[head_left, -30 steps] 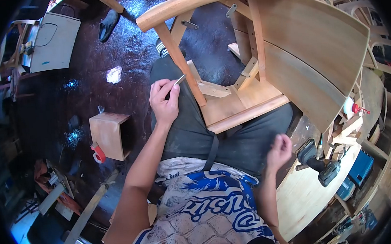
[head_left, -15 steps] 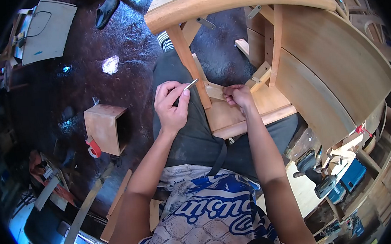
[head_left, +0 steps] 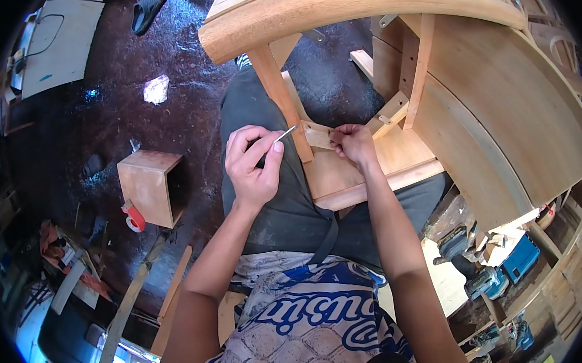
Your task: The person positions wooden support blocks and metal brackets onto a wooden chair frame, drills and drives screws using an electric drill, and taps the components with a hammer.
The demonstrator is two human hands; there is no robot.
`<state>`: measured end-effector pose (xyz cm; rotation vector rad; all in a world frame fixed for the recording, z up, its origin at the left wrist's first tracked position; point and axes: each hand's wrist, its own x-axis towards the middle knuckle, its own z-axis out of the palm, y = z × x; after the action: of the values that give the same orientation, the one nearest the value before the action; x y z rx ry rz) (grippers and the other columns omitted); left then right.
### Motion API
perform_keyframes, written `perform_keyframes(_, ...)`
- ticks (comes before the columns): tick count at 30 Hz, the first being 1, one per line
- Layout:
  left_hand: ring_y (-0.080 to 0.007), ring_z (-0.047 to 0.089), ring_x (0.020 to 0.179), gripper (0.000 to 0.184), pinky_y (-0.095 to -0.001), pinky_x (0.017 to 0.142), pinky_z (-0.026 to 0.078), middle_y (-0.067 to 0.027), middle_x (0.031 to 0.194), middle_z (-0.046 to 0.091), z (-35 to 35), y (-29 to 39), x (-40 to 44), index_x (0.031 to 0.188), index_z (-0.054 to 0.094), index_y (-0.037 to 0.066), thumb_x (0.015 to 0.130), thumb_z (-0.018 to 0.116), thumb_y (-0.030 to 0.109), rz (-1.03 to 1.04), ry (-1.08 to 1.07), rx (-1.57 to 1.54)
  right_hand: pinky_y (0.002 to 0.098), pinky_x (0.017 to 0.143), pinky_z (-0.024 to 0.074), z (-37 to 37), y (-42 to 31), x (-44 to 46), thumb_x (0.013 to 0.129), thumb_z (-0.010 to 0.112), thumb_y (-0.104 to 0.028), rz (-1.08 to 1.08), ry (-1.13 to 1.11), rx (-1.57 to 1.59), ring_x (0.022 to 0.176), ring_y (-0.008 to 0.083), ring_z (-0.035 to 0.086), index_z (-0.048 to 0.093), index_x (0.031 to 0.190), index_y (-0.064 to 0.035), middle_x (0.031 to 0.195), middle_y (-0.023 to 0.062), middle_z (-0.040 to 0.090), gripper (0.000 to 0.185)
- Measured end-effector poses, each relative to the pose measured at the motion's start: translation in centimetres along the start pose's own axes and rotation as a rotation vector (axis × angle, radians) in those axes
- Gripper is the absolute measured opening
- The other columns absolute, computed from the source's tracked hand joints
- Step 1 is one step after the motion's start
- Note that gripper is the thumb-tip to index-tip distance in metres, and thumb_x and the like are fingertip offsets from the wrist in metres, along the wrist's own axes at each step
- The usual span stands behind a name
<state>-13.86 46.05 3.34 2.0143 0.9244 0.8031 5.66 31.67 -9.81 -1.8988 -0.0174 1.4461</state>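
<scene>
My left hand (head_left: 255, 165) is closed round a thin rod (head_left: 286, 134) with a dark tip, which points up and right toward a front upright of the wooden furniture frame (head_left: 279, 101). Its kind does not show clearly. Inside the frame, my right hand (head_left: 355, 147) has its fingers pinched together at the end of a wooden corner brace (head_left: 318, 138). Whatever lies between those fingertips is hidden. The frame rests across my lap, with a thick curved rail (head_left: 359, 5) at the top and a curved panel (head_left: 501, 99) on its right.
A wooden box (head_left: 146, 178) stands on the dark floor to my left, with a red tape roll (head_left: 133, 217) against it. At lower right lie a power drill (head_left: 452, 243) and a blue tool case (head_left: 520, 258). A slipper (head_left: 149, 10) lies at upper left.
The view has shifted slightly, and the top rail appears larger and lower. My left hand still holds the rod near the upright; my right hand stays at the brace.
</scene>
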Motion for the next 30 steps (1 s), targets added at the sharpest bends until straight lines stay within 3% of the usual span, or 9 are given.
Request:
perform_keyframes(4, -0.0265, 0.062, 0.091, 0.014, -0.0354, 0.083, 0.049, -0.0107, 0.091, 0.066, 0.1, -0.1, 0.0, 0.097, 0.075, -0.001, 0.087, 0.072, 0.008, 0.002, 0.0, -0.003, 0.028, 0.049, 0.0484, 0.1, 0.0, 0.7, 0.086, 0.073, -0.007, -0.058, 0.046, -0.203, 0.053, 0.012, 0.062, 0.074, 0.086, 0.0032, 0.064, 0.0073, 0.067, 0.01)
perform_keyframes(11, -0.0265, 0.063, 0.091, 0.014, -0.0353, 0.082, 0.049, -0.0108, 0.091, 0.066, 0.0, -0.1, 0.0, 0.098, 0.076, 0.0, 0.088, 0.072, 0.01, 0.009, -0.011, 0.008, 0.0284, 0.05, 0.0478, -0.1, 0.5, 1.5, 0.084, 0.075, -0.008, -0.081, 0.059, -0.197, 0.054, 0.0124, 0.062, 0.076, 0.087, 0.0028, 0.064, 0.0073, 0.068, 0.011)
perform_keyframes(14, -0.0264, 0.062, 0.091, 0.014, -0.0353, 0.082, 0.049, -0.0106, 0.091, 0.066, 0.0, -0.1, 0.1, 0.098, 0.076, 0.001, 0.087, 0.072, 0.009, 0.004, -0.011, 0.01, 0.0262, 0.048, 0.046, 0.1, 0.9, 1.0, 0.084, 0.076, -0.008, -0.071, 0.066, -0.065, 0.051, 0.0111, 0.059, 0.075, 0.084, 0.002, 0.063, 0.0054, 0.066, 0.01)
perform_keyframes(16, -0.0264, 0.062, 0.091, 0.014, -0.0354, 0.081, 0.049, -0.0105, 0.091, 0.066, 0.0, -0.1, 0.2, 0.098, 0.076, 0.001, 0.087, 0.072, 0.009, 0.004, -0.015, 0.012, 0.0221, 0.047, 0.045, 0.2, -0.3, -0.3, 0.087, 0.073, -0.006, 0.074, 0.049, 0.162, 0.051, 0.0083, 0.055, 0.074, 0.087, -0.0006, 0.066, 0.0031, 0.065, 0.005)
perform_keyframes(30, -0.0272, 0.063, 0.091, 0.015, -0.0362, 0.082, 0.05, -0.0105, 0.091, 0.065, 0.1, 0.0, 0.3, 0.097, 0.077, 0.001, 0.086, 0.072, 0.009, -0.011, -0.04, 0.041, 0.0212, 0.046, 0.0416, 0.4, -0.7, -0.7, 0.086, 0.073, -0.004, 0.101, 0.068, 0.218, 0.05, 0.0074, 0.052, 0.074, 0.089, -0.0003, 0.066, 0.0022, 0.063, 0.005)
